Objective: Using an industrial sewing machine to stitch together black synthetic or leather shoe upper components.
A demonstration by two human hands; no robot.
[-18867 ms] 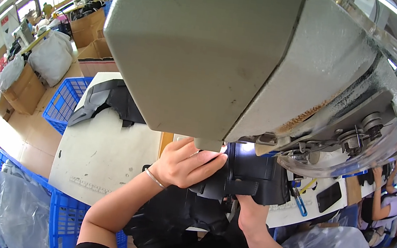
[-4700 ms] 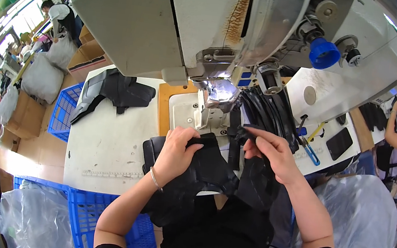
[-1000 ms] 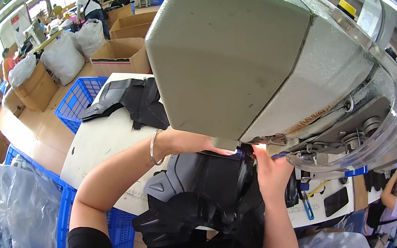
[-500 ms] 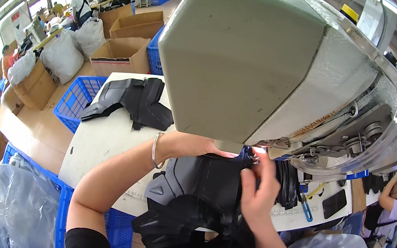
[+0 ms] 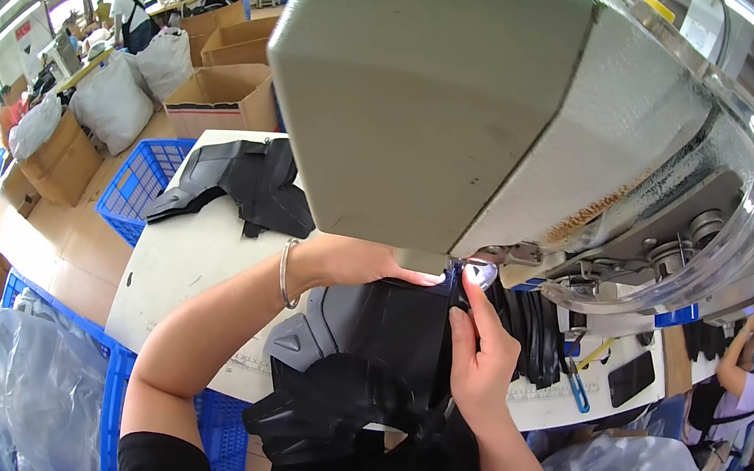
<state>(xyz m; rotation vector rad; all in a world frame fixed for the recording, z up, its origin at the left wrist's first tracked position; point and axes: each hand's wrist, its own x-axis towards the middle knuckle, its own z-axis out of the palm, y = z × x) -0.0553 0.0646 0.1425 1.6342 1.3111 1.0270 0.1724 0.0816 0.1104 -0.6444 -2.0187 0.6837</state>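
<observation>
A large beige sewing machine (image 5: 421, 117) hangs over the white table, and its needle area is partly hidden behind my fingers. Below it lies a black sewn panel (image 5: 397, 334) with moulded grey sections, draping over the table's front edge toward me. My left hand (image 5: 354, 263) rests on the panel's far edge, fingers stretched toward the needle; the machine head covers part of it. Just right of the needle, my right hand (image 5: 485, 355) pinches the panel's right-hand edge between thumb and fingers. A similar black panel (image 5: 246, 182) lies flat at the table's left.
Black strips (image 5: 526, 336), blue-handled snips (image 5: 579, 392) and a dark phone (image 5: 632, 379) lie right of the panel. Blue crates (image 5: 140, 190) and plastic bags (image 5: 28, 390) flank the table (image 5: 166, 279). Behind stand cardboard boxes (image 5: 219, 100). Another person (image 5: 748, 384) works at far right.
The whole view has shifted slightly. My right fingers have closed in on the panel's edge beside the needle, while my left hand stays on the far edge.
</observation>
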